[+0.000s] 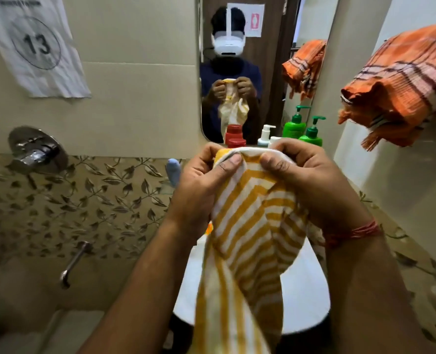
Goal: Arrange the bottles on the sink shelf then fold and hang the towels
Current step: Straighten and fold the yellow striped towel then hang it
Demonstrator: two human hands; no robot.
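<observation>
Head view shows the yellow-striped towel (247,226) bunched at the centre of the frame, its top edge pinched between the left hand (204,180) and the right hand (311,180), which sit close together just above the white sink (311,297). Both hands have thumbs pressed over the hem and fingers curled behind it; the rest of the cloth hangs limp and twisted down toward the lower centre. It looks light, soft and floppy, unlikely to slip but prone to sagging, so it would best be held by its corners, with the hands spread apart along the hem to pull it flat for folding. Behind the hands, at centre frame, the red bottle (235,140) and green pump bottle (311,135) stand on the sink shelf. An orange towel (401,80) already hangs at the upper right.
</observation>
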